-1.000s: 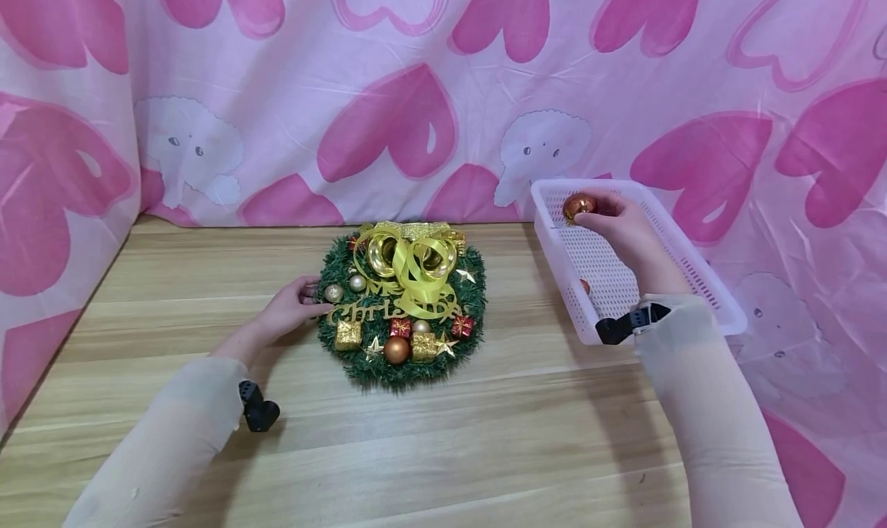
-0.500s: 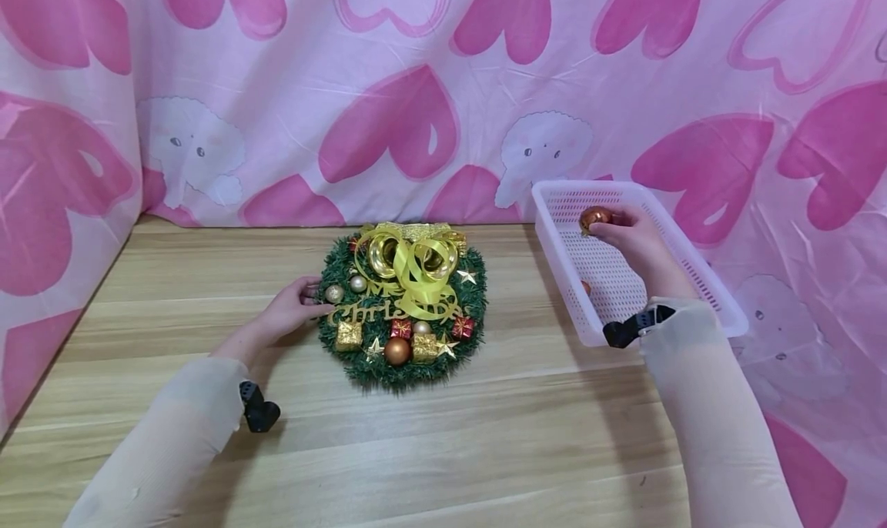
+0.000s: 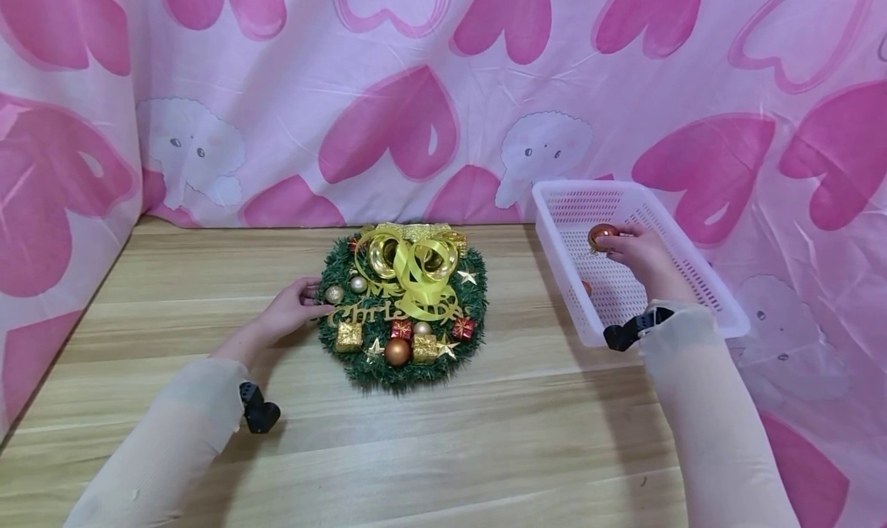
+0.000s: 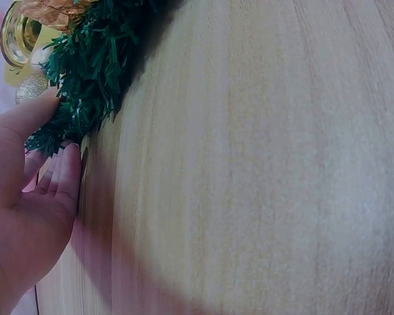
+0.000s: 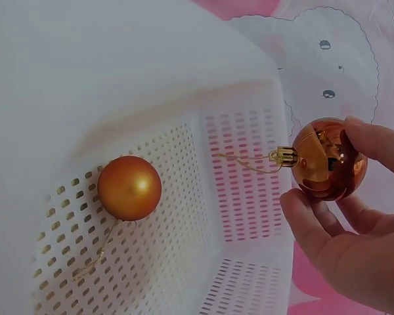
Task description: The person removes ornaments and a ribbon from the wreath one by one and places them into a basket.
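Observation:
Between thumb and fingers, my right hand (image 3: pixel 647 255) holds a shiny copper Christmas ball (image 5: pixel 328 159) over the white plastic basket (image 3: pixel 564 282). A gold cap and a loop of thread hang off the ball. Inside the basket lies a matte orange ball (image 5: pixel 129 188), mostly hidden by the wall in the head view. My left hand (image 3: pixel 287 310) grips the left edge of a green Christmas wreath (image 3: pixel 360 370), thumb on top and fingers at its side. Gold bells (image 3: pixel 383 255), yellow ribbon (image 3: pixel 424 291), small gift boxes (image 3: pixel 349 335), stars and a copper ball (image 3: pixel 398 352) decorate the wreath.
The wreath lies flat on a wood-grain table (image 3: pixel 430 459). The basket stands to its right, near the back. A pink cloth with hearts (image 3: pixel 388 124) hangs behind and along both sides.
My right hand, with the shiny copper ball, has moved slightly right and lower toward the basket's inside. My left hand and the wreath stay in place.

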Available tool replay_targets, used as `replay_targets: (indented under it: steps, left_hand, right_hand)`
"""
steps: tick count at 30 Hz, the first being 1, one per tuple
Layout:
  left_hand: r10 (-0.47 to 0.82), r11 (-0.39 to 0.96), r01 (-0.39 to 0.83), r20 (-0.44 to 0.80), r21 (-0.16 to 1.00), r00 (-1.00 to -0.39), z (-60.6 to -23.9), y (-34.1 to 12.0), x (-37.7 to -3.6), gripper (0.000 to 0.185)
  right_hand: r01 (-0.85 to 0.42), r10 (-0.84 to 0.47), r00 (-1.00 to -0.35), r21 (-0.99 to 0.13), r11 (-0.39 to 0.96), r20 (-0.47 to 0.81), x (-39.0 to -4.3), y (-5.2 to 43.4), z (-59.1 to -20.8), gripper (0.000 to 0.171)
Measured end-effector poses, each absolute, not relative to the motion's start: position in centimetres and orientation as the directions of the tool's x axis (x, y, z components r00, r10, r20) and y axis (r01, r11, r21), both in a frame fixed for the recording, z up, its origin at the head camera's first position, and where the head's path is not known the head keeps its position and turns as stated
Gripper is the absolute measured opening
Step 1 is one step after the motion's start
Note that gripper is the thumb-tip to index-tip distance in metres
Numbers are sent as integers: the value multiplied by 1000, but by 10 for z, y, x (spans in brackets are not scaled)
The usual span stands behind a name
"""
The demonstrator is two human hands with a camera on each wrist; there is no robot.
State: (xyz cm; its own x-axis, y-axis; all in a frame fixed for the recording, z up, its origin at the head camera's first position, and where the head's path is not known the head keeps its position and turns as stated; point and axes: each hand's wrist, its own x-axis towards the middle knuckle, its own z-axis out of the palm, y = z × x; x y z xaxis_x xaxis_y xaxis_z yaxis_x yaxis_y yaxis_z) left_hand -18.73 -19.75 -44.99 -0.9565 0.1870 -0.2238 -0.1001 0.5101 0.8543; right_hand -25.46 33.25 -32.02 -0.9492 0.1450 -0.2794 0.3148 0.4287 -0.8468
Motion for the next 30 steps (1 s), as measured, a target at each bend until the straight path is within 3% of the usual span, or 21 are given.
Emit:
replay_targets:
  steps: [17, 30]
  left_hand:
    - [194, 508, -93, -219, 857, -956, -449, -198, -187, 77]
    - [193, 507, -90, -215, 857, -957, -451, -198, -188, 76]
  right_hand:
    - [372, 197, -928, -811, 451, -316, -250, 334, -324, 52]
    - [335, 146, -941, -790, 514, -304, -249, 325, -318, 76]
